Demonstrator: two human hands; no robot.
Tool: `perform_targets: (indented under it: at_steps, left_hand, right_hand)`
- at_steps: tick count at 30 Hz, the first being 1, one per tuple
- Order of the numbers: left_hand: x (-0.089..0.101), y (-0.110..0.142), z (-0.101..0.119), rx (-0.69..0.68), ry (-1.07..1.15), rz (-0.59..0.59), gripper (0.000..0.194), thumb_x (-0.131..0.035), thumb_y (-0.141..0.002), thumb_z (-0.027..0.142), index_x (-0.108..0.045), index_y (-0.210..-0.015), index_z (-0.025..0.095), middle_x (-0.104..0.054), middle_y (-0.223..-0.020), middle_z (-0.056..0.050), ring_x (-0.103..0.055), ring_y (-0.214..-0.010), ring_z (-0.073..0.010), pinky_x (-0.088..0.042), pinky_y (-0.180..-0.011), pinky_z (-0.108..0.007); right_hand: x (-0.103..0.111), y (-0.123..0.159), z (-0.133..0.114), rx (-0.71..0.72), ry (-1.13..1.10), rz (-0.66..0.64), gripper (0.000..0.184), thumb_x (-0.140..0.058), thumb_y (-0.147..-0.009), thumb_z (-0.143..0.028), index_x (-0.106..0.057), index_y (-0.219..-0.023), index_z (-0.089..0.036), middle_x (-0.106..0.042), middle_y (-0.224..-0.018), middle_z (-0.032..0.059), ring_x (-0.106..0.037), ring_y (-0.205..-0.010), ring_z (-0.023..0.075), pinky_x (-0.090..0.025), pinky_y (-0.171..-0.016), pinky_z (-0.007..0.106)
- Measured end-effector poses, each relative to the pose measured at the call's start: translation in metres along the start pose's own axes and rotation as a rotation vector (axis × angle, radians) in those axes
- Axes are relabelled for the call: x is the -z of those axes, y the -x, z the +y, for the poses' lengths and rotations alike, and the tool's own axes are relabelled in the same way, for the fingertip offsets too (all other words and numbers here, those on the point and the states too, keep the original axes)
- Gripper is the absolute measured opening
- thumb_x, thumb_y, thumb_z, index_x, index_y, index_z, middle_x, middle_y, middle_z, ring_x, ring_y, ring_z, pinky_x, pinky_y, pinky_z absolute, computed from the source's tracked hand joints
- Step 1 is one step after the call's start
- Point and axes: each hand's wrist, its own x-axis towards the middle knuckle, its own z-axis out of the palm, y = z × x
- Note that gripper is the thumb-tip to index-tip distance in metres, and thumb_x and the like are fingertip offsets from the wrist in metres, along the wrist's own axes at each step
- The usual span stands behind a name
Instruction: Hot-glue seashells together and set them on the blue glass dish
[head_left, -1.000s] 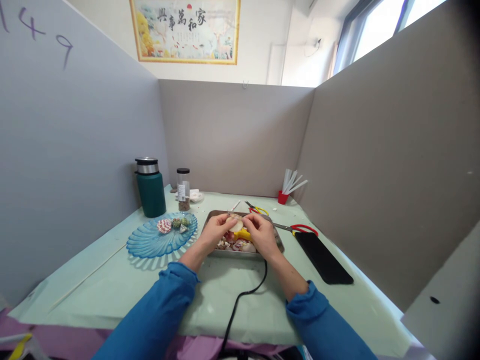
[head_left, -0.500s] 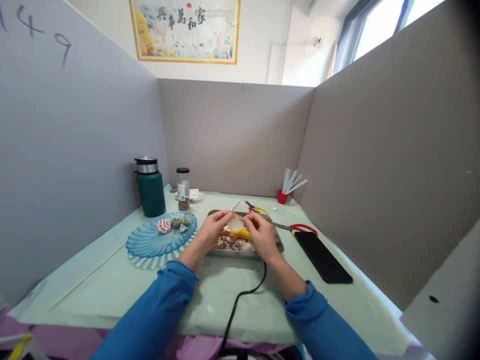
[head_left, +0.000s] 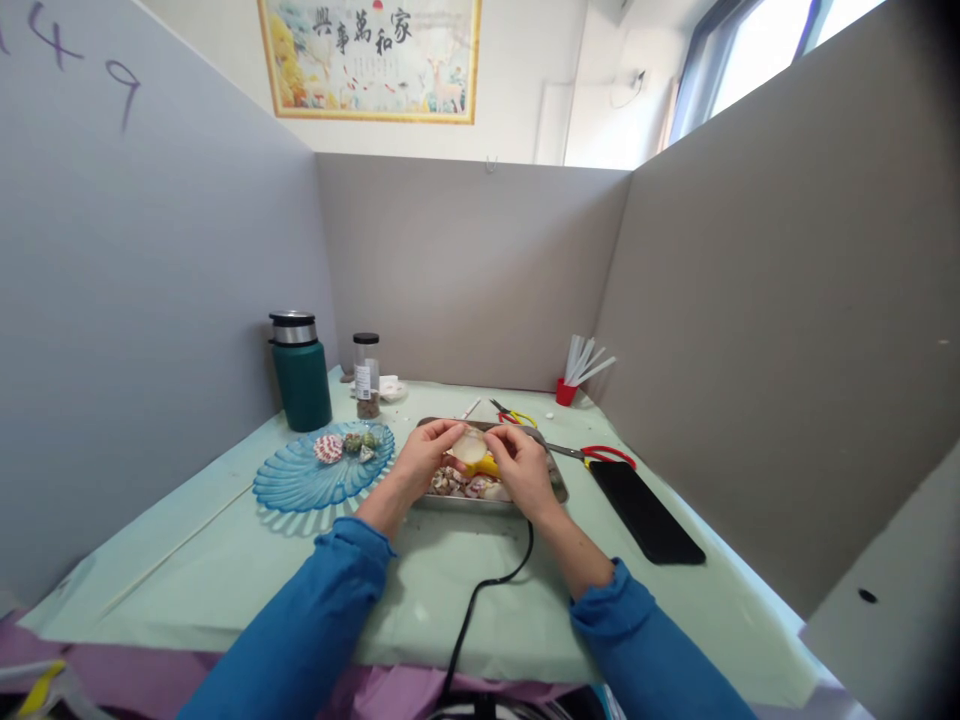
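Between my two hands is a pale, round, flat shell, held up over a metal tray. My left hand pinches its left edge, and my right hand grips its right edge with thumb and fingers. Below it in the tray lie several small shells. A yellow tool, probably a glue gun, rests among them, partly hidden by the shell and my right hand. From the tray's front a black cord runs toward me.
Left of the tray sits a blue glass plate with several shells. Behind it stand a green flask and a clear jar. Red-handled scissors, a black phone, and a red cup of glue sticks are at the right.
The shell has been tilted so its broad pale face now shows more. Both hands stay over the tray and keep their hold.
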Motion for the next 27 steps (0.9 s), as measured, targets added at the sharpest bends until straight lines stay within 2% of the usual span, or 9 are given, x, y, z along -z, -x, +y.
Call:
perform_targets:
  at_steps: [15, 17, 19, 22, 24, 25, 27]
  left_hand:
    - [0.0, -0.001, -0.001, 0.0, -0.044, 0.054, 0.036, -0.076, -0.065, 0.039, -0.07, -0.088, 0.011, -0.068, -0.078, -0.006, -0.062, -0.063, -0.0146, -0.052, -0.046, -0.022]
    - [0.0, -0.001, -0.001, -0.008, -0.047, 0.068, 0.036, -0.076, -0.064, 0.039, -0.071, -0.086, 0.01, -0.068, -0.077, -0.006, -0.062, -0.063, -0.0148, -0.051, -0.045, -0.022]
    - [0.001, -0.002, -0.001, -0.02, -0.05, 0.109, 0.036, -0.076, -0.064, 0.039, -0.071, -0.085, 0.011, -0.068, -0.076, -0.006, -0.061, -0.062, -0.014, -0.051, -0.044, -0.021]
    - [0.006, -0.006, 0.0, -0.029, -0.027, 0.214, 0.036, -0.077, -0.062, 0.038, -0.071, -0.083, 0.01, -0.067, -0.075, -0.006, -0.059, -0.058, -0.0121, -0.05, -0.042, -0.02]
    - [0.01, -0.008, 0.003, -0.034, 0.013, 0.29, 0.034, -0.078, -0.06, 0.036, -0.07, -0.081, 0.01, -0.067, -0.073, -0.005, -0.058, -0.055, -0.0112, -0.049, -0.041, -0.02]
    - [0.012, -0.009, 0.004, -0.036, 0.036, 0.325, 0.033, -0.078, -0.06, 0.035, -0.07, -0.08, 0.01, -0.067, -0.072, -0.005, -0.058, -0.054, -0.0108, -0.048, -0.04, -0.02]
    - [0.015, -0.011, 0.007, -0.041, 0.077, 0.377, 0.031, -0.078, -0.061, 0.032, -0.069, -0.08, 0.01, -0.067, -0.07, -0.005, -0.057, -0.053, -0.0099, -0.047, -0.04, -0.019]
  right_hand:
    - [0.0, 0.0, -0.001, 0.013, 0.076, -0.044, 0.026, -0.046, -0.087, -0.034, -0.063, -0.076, -0.019, -0.065, -0.073, 0.0027, -0.058, -0.069, 0.0171, -0.042, -0.065, 0.027]
    - [0.0, -0.001, 0.0, 0.009, 0.072, -0.048, 0.026, -0.044, -0.089, -0.033, -0.065, -0.081, -0.019, -0.066, -0.076, 0.0038, -0.06, -0.072, 0.0182, -0.044, -0.069, 0.028]
    - [0.002, -0.003, 0.001, 0.024, 0.066, -0.042, 0.03, -0.04, -0.091, -0.033, -0.066, -0.093, -0.019, -0.068, -0.089, 0.0064, -0.061, -0.083, 0.0201, -0.046, -0.077, 0.031]
    - [0.017, -0.01, -0.003, 0.096, 0.096, 0.032, 0.038, -0.034, -0.094, -0.038, -0.06, -0.115, -0.018, -0.06, -0.119, 0.0116, -0.054, -0.113, 0.0233, -0.039, -0.099, 0.038]
    - [0.038, -0.016, -0.013, 0.14, 0.164, 0.097, 0.047, -0.034, -0.095, -0.044, -0.049, -0.13, -0.017, -0.043, -0.14, 0.0141, -0.037, -0.131, 0.0255, -0.029, -0.108, 0.044]
    - [0.052, -0.018, -0.021, 0.179, 0.208, 0.122, 0.051, -0.034, -0.095, -0.046, -0.044, -0.135, -0.018, -0.032, -0.148, 0.0129, -0.027, -0.137, 0.0259, -0.024, -0.111, 0.047]
    - [0.081, -0.021, -0.042, 0.281, 0.267, 0.198, 0.053, -0.029, -0.096, -0.048, -0.033, -0.142, -0.023, -0.021, -0.154, 0.0076, -0.016, -0.142, 0.0251, -0.019, -0.112, 0.052]
